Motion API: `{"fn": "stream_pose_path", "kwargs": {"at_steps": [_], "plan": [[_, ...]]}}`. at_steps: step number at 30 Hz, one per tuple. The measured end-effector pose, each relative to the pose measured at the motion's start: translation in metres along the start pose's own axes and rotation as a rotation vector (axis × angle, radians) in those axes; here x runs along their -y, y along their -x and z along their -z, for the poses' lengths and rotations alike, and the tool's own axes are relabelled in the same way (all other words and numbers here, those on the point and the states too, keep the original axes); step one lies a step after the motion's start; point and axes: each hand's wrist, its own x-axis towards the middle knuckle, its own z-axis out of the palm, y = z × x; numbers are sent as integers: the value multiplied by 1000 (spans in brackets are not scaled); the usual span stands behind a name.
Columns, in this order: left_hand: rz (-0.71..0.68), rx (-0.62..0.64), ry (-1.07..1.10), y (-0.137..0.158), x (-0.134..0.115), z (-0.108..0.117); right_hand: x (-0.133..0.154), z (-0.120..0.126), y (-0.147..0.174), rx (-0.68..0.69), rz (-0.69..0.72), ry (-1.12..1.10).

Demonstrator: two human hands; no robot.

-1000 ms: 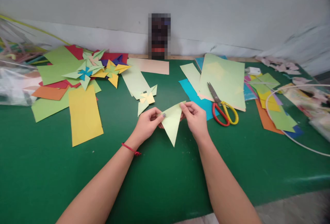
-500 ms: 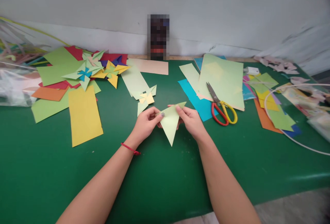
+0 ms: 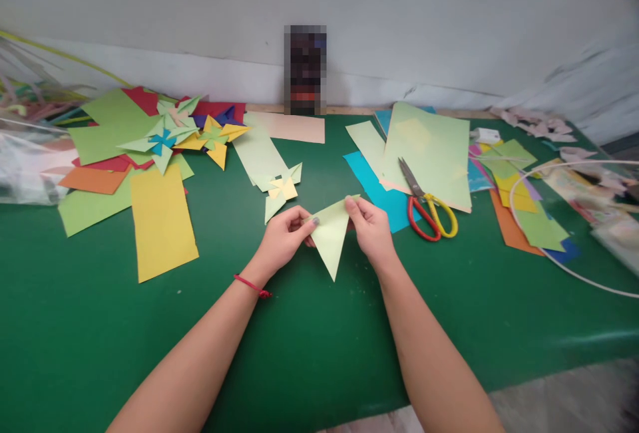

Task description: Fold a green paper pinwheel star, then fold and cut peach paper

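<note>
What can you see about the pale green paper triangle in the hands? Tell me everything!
The paper triangle is pale green, looks like plain paper and may be folded, with a slightly darker band along its upper edge. One sharp point aims down toward the person. The left hand pinches its left corner, thumb on top; the right hand pinches its upper right, where a small tip pokes out. It's over the green table, but I can't tell whether it touches it.

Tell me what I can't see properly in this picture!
In the head view:
- Some fingertips of the left hand: hidden behind the pale green paper.
- The dark upright thing by the wall: its details are lost in blocky squares.
- The clear plastic: blurred, cut off by the left edge.
</note>
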Motion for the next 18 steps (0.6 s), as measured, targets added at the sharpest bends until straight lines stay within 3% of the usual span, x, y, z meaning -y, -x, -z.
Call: {"fn": "stream_pose_path", "kwargs": {"at_steps": [7, 13, 18], "plan": [[23, -13, -6, -1, 1, -1, 1, 0, -1, 11, 0, -19], [17, -163, 21, -3, 0, 1, -1, 2, -1, 104, -13, -116], [-4, -298, 89, -6, 1, 5, 5, 3, 4, 116, 161, 110]]}}
